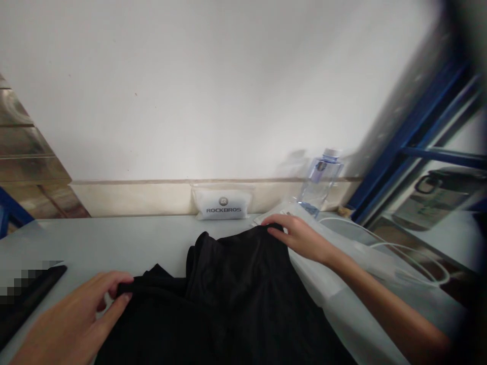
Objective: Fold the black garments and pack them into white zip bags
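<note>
A black garment [236, 294] spreads across the front of the table, its upper edge bunched in folds near the middle. Its kind I cannot make out. My left hand [87, 309] pinches the garment's left upper corner between thumb and fingers. Farther back, my right hand [294, 235] grips the right upper corner, thumb and fingers closed on the cloth. The lower part of the garment runs out of view at the bottom.
Against the wall sits a white ROCKBROS packet [223, 203]. A clear bottle [321, 180] stands to its right, beside clear plastic wrapping [342, 263] and a white cable [413, 248]. A dark flat object [41, 291] lies at left. Blue metal framing [414, 121] rises at right, with a grey-lidded container [437, 197] behind.
</note>
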A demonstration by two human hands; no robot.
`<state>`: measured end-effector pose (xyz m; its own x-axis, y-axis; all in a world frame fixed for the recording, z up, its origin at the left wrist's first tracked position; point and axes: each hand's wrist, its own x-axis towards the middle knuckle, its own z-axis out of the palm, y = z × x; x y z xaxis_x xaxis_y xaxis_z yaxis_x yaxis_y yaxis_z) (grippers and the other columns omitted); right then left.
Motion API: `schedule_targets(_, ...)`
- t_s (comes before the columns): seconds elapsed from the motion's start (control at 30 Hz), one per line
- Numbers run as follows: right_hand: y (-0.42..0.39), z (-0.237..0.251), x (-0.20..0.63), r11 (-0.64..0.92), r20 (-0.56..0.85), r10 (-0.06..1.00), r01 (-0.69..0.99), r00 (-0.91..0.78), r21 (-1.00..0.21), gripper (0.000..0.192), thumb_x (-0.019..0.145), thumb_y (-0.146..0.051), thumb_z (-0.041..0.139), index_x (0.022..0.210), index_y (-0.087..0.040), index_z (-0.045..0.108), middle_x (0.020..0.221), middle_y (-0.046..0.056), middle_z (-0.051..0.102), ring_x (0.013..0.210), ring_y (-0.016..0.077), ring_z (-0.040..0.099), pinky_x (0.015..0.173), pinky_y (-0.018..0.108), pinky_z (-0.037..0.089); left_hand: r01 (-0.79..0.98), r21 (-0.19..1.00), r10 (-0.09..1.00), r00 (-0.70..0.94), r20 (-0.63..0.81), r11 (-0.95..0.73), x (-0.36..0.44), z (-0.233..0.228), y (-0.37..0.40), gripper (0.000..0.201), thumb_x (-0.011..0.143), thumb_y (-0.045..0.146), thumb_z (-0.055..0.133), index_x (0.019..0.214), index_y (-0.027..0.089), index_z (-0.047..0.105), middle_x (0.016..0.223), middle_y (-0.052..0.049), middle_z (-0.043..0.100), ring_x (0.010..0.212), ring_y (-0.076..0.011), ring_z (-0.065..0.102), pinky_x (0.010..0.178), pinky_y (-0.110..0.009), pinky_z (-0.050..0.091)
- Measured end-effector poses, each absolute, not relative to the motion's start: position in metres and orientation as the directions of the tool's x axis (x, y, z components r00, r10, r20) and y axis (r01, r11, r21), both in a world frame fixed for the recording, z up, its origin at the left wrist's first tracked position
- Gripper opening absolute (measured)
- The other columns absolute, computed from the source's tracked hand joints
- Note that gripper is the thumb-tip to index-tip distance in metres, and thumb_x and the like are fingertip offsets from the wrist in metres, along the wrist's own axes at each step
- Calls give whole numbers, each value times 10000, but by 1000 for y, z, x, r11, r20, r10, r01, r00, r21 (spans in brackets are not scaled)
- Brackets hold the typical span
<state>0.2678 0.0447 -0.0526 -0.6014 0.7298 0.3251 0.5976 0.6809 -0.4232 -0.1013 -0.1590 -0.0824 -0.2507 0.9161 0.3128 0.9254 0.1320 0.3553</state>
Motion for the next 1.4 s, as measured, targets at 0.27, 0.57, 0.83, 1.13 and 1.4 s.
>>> schedule_targets(0.27,24,-93,263,664,349,748,644,-565,-381,347,879,-292,456,1209,-193,500,1199,107,565,1123,244,517,981,421,396,952,301,983,-6,182,-50,-7,-62,-101,354,884,338,341,1150,216,540,1160,-87,608,1071,-246,567,921,-408,431)
schedule_targets(0.57,26,-113,259,601,333,796,723,-505,-340,335,860,-217,442,1179,-177,536,1099,111,620,1028,249,568,927,425,434,938,342,982,-114,148,58,8,-101,-38,336,890,231,373,1202,178,485,1083,-134,617,933,-277,622,792,-398,451)
schedule_targets(0.83,29,-113,256,580,339,810,736,-478,-348,293,873,-222,429,1126,-191,574,1040,88,643,981,247,571,882,406,438,788,616,935,-198,293,-26,-17,-95,-1,304,874,385,492,1082,175,566,1069,-91,594,1036,-247,543,935,-433,395)
schedule_targets(1.13,27,-116,256,597,402,792,719,-459,-356,220,859,-216,463,1014,-203,619,930,64,667,892,236,600,806,372,476,288,946,938,-263,226,-147,-15,-83,76,275,888,345,529,1061,135,564,1012,-59,604,840,-169,607,726,-354,521)
schedule_targets(1.4,-7,-32,248,647,786,589,691,-185,-322,229,912,-337,423,1081,-215,518,1037,93,613,978,240,564,842,392,423,33,915,882,-255,397,-403,14,-16,11,289,869,436,501,751,172,517,650,44,461,557,-81,430,495,-184,337)
